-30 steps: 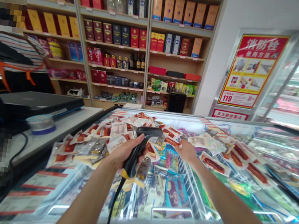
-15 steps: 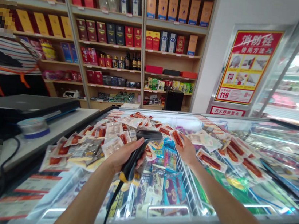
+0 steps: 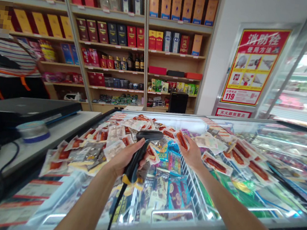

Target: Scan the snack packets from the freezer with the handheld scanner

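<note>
My left hand [image 3: 127, 156] is wrapped round the handle of a black corded barcode scanner [image 3: 137, 160], its head pointing away and to the right. In my right hand [image 3: 193, 154] is a clear vacuum pack of red sausage [image 3: 182, 140], pinched at its right side and held up beyond the scanner head. Many similar packs lie on the glass lid of a chest freezer: a pile [image 3: 102, 138] to the left, a single sausage pack [image 3: 217, 163] just right of my right wrist, and another group [image 3: 241, 155] farther right. The scanner's cord [image 3: 115, 208] hangs toward me.
Under the glass are wire baskets [image 3: 193, 188] with bagged frozen goods. A counter [image 3: 85, 117] with a roll of tape [image 3: 33, 131] borders the left. A person in a striped top [image 3: 11, 54] stands beyond it. Shelves of boxes [image 3: 110, 34] line the back wall.
The scanner in my left hand has shifted slightly left and up, showing more of the sausage pack beside it. My right hand keeps its pack in nearly the same place.
</note>
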A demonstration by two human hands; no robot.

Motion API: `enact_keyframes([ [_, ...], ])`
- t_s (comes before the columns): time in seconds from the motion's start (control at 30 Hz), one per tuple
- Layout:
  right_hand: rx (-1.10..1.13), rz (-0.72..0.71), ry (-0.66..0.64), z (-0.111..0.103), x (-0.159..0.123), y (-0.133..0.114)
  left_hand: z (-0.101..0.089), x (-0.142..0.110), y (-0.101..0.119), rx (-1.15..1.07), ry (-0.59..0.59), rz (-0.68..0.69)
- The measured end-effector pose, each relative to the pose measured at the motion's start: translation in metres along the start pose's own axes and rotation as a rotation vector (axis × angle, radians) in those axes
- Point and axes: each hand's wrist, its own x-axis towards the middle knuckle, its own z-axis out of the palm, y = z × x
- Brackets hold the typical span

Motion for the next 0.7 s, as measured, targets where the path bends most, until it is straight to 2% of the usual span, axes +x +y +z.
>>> enact_keyframes([
  [0.13, -0.373, 0.121, -0.163, -0.008, 0.002, 0.022, -0.006, -0.001, 0.004, -0.045, 0.032, 0.038],
  [0.2, -0.506, 0.186, -0.181, -0.017, 0.006, 0.04, -0.009, -0.001, 0.006, -0.049, 0.034, 0.034],
  [0.33, -0.638, 0.313, -0.079, -0.036, 0.01, 0.07, -0.013, -0.001, 0.007, -0.05, 0.028, 0.024],
  [0.4, -0.677, 0.326, 0.036, -0.04, 0.011, 0.072, -0.013, -0.001, 0.007, -0.058, 0.032, 0.026],
  [0.47, -0.652, 0.273, 0.121, -0.036, 0.013, 0.058, -0.013, -0.001, 0.007, -0.06, 0.036, 0.032],
  [0.5, -0.604, 0.236, 0.105, -0.03, 0.015, 0.045, -0.013, -0.001, 0.007, -0.059, 0.037, 0.035],
  [0.53, -0.54, 0.208, 0.046, -0.021, 0.017, 0.03, -0.013, -0.002, 0.008, -0.058, 0.038, 0.037],
  [0.63, -0.326, 0.222, -0.254, 0.013, 0.023, -0.022, -0.014, -0.002, 0.008, -0.063, 0.046, 0.035],
  [0.7, -0.258, 0.255, -0.315, 0.038, 0.027, -0.053, -0.015, -0.002, 0.008, -0.069, 0.044, 0.038],
])
